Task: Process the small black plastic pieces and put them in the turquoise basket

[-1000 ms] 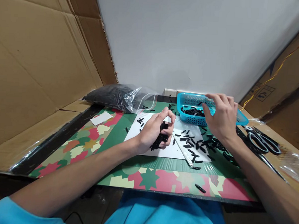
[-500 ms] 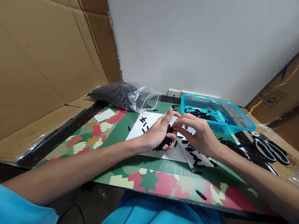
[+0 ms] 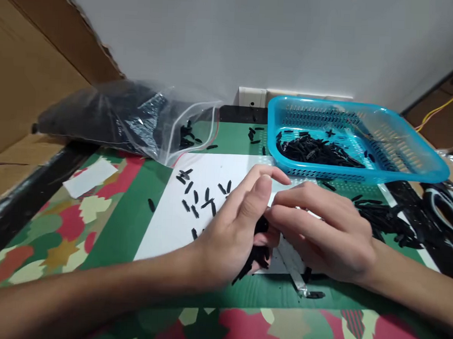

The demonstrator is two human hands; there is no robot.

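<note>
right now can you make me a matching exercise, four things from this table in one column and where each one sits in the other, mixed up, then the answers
Things:
1. blue basket
2. clear zip bag
3. left hand
4. scissors

Places:
A. far right edge of the table
B. back left, lying on its side, full of black pieces
C. back right, holding a heap of black pieces
D. over the white sheet, closed on a bunch of black pieces

Pairs: 1-C, 2-B, 3-D, 4-A
</note>
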